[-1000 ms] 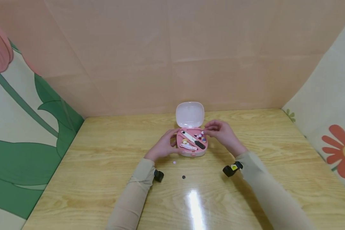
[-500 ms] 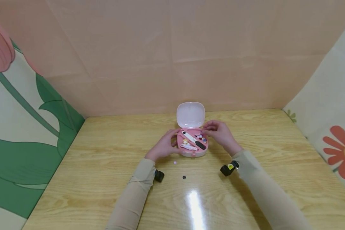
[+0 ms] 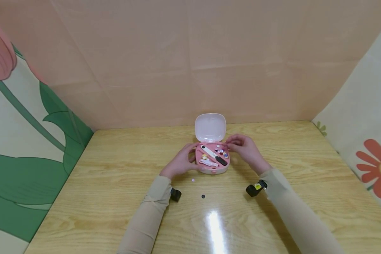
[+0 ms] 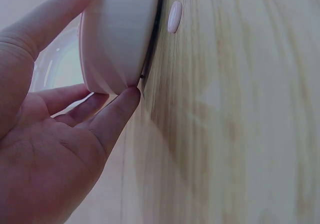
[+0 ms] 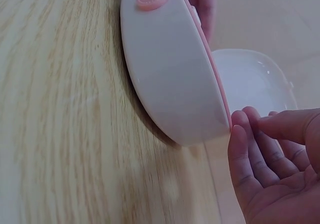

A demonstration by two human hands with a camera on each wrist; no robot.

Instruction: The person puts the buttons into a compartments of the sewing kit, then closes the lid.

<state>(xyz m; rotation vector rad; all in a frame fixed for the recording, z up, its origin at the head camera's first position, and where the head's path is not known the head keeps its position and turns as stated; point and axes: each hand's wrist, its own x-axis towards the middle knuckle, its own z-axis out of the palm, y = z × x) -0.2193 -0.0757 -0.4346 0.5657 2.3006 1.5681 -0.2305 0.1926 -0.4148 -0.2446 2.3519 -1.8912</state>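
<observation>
An open pink-and-white sewing box (image 3: 212, 170) stands on the table, its white lid (image 3: 210, 127) raised behind. My left hand (image 3: 182, 162) holds the box's left side, thumb at the front and fingertips against the wall in the left wrist view. My right hand (image 3: 245, 148) is at the back right rim; in the right wrist view its thumb lies near the fingertips, and I see nothing between them. Several small buttons (image 3: 221, 151) lie in the right compartment. A white tool with a black end (image 3: 221, 160) lies diagonally across the middle, beside a whitish strip-shaped piece (image 3: 208, 162).
A small pink button (image 3: 193, 180) and a black button (image 3: 203, 196) lie on the wooden table (image 3: 114, 197) in front of the box. A beige backdrop (image 3: 146, 70) rises behind the table, with flower-printed panels at both sides.
My right hand reached in over the button compartment, then drew back to the right. A white button that was at its fingertips now lies inside the compartment. My left hand stayed in place.
</observation>
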